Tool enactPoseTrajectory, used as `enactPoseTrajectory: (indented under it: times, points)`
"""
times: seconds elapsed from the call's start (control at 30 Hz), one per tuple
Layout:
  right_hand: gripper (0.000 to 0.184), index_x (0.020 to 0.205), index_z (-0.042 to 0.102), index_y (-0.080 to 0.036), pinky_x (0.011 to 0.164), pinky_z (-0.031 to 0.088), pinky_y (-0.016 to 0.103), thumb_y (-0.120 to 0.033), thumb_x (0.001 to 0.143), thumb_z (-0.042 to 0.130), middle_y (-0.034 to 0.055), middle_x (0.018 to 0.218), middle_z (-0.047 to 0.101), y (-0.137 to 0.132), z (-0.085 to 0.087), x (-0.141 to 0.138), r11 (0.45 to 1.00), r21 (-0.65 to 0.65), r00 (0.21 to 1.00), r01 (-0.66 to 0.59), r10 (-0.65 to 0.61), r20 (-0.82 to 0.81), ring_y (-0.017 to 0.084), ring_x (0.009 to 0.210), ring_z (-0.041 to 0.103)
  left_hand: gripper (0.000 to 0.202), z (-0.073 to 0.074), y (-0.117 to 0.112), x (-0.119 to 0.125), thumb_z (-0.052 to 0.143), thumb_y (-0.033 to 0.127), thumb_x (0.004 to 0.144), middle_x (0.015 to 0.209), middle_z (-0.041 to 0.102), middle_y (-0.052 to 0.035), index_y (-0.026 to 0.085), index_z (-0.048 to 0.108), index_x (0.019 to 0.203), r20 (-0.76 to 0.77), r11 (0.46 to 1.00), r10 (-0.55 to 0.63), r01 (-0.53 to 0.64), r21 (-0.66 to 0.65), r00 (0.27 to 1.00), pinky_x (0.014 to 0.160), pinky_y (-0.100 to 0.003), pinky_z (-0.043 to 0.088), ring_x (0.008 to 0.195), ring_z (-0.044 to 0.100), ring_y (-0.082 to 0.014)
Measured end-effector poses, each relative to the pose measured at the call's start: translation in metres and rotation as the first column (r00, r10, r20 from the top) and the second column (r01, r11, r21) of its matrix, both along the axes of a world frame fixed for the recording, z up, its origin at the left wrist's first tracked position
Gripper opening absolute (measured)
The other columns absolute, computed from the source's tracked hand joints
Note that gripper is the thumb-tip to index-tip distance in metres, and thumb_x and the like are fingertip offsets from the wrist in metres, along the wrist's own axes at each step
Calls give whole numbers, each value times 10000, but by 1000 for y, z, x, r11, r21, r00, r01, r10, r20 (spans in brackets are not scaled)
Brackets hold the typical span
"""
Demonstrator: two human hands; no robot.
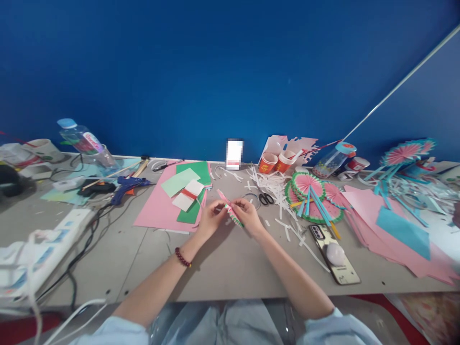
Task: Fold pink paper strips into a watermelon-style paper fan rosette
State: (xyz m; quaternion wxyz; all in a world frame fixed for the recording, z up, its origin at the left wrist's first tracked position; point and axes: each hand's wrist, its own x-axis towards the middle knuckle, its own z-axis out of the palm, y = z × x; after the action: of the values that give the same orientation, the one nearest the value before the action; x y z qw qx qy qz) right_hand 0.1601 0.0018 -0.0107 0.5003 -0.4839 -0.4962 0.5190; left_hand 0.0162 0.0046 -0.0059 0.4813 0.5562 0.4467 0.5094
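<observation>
Between my two hands is a pleated strip of pink, white and green paper point(235, 218), its folds pinched together above the table. My left hand point(212, 218) grips its left side with closed fingers; a beaded bracelet is on that wrist. On the other side, the fingers of my right hand point(247, 215) press on the same folded paper. Black-handled scissors point(266, 198) lie just beyond my right hand. Left of my hands, white and green paper pieces point(189, 194) rest on a pink sheet point(151, 211).
Finished pleated paper fans point(312, 194) sit at right, near a phone point(336, 256) and pink sheets point(398, 235). Red paper cups point(268, 163) stand at the back among white paper scraps point(273, 181). A blue glue gun point(129, 188), plastic bottle point(86, 141) and power strip point(53, 249) occupy the left.
</observation>
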Motion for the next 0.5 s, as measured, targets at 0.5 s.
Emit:
enactPoseTrajectory:
  times: [0.5]
  points:
    - [270, 764, 636, -179, 647, 485, 288, -447, 734, 631, 33, 731, 666, -3, -1, -3, 994, 89, 991, 57, -67, 112, 171, 665, 613, 89, 4, -2, -5, 626, 186, 681, 778, 686, -30, 205, 685, 745, -118, 992, 9, 6, 125, 993, 561, -245, 413, 686, 576, -164]
